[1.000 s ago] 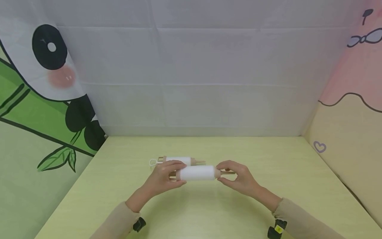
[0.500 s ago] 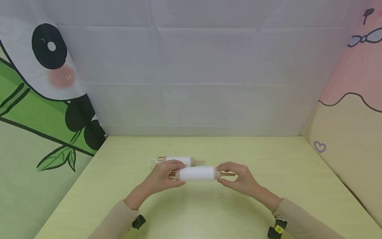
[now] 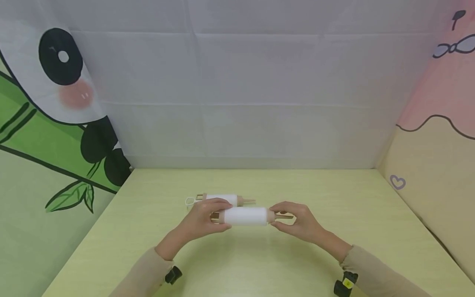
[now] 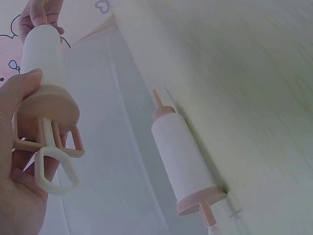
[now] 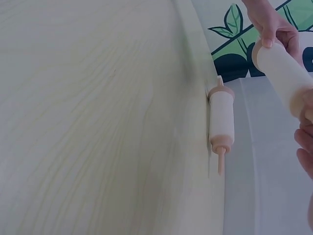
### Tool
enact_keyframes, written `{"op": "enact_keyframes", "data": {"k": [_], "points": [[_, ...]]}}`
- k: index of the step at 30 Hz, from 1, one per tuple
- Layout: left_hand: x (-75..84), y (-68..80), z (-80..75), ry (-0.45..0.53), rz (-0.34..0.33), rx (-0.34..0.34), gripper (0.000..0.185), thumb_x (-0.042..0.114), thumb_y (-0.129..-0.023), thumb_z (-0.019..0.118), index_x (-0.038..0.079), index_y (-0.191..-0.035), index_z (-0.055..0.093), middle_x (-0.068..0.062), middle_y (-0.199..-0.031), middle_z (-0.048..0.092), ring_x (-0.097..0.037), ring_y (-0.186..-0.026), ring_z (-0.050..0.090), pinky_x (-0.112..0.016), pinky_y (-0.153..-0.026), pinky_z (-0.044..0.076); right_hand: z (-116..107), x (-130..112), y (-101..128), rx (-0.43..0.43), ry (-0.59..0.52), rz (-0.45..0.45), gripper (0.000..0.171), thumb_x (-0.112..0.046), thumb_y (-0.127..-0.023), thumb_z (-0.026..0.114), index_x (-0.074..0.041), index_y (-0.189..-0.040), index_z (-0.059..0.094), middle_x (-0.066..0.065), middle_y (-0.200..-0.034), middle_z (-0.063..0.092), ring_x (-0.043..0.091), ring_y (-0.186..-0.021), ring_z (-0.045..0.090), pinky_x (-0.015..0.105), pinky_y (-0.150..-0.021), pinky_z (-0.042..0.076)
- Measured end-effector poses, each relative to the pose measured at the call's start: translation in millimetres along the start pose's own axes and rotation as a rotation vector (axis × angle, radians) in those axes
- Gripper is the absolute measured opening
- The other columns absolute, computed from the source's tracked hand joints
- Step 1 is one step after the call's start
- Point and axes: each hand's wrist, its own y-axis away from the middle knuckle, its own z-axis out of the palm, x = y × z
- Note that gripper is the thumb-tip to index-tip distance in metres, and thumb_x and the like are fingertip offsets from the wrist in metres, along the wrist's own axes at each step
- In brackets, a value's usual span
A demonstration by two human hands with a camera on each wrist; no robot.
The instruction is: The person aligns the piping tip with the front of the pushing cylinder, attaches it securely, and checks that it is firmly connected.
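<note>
A syringe (image 3: 245,216) with a white barrel and beige end caps lies level between my hands above the table. My left hand (image 3: 202,218) grips its flanged end. In the left wrist view, beige finger loops and a white plunger ring (image 4: 56,188) stick out from that end. My right hand (image 3: 297,220) pinches the beige cap at the other end, where a thin nozzle (image 3: 283,216) points right. Behind, a second, similar syringe (image 3: 226,199) rests on the table, partly hidden by my left hand, its nozzle also pointing right.
The pale wood-grain table (image 3: 319,185) runs back to a grey cloth wall (image 3: 237,103). Printed cloth with a panda (image 3: 61,57) stands on the left, and a pink and cream one (image 3: 438,165) on the right.
</note>
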Motion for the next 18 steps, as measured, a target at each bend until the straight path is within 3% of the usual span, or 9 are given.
{"op": "enact_keyframes", "data": {"k": [7,12,18], "points": [[1.5,-0.5,1.6,0.047,0.014,0.018,0.039,0.004,-0.067,0.078,0.000,-0.104,0.063,-0.014,-0.107,0.061,-0.025,-0.087,0.064,-0.016,-0.065,0.052,-0.5,-0.3,2.0,-0.010,-0.020,0.101,0.029,0.012,-0.067,0.072,0.007,-0.094,0.063,0.017,-0.087,0.067,0.026,-0.072,0.063,0.035,-0.057,0.055],[0.6,-1.0,2.5,0.052,0.050,0.037,0.041,0.004,-0.067,0.078,-0.001,-0.104,0.063,-0.015,-0.106,0.061,-0.025,-0.086,0.064,-0.017,-0.064,0.053,1.7,2.1,1.4,0.013,-0.008,0.065,0.033,0.013,-0.067,0.071,0.006,-0.097,0.060,0.016,-0.090,0.064,0.024,-0.076,0.062,0.036,-0.057,0.055],[-2.3,-1.1,2.9,0.033,0.046,0.043,0.040,0.005,-0.068,0.078,0.000,-0.105,0.063,-0.014,-0.106,0.061,-0.025,-0.086,0.064,-0.015,-0.065,0.052,4.7,3.0,0.6,0.035,-0.038,0.026,0.033,0.015,-0.067,0.069,0.004,-0.096,0.056,0.015,-0.092,0.060,0.025,-0.081,0.062,0.035,-0.061,0.056]]}}
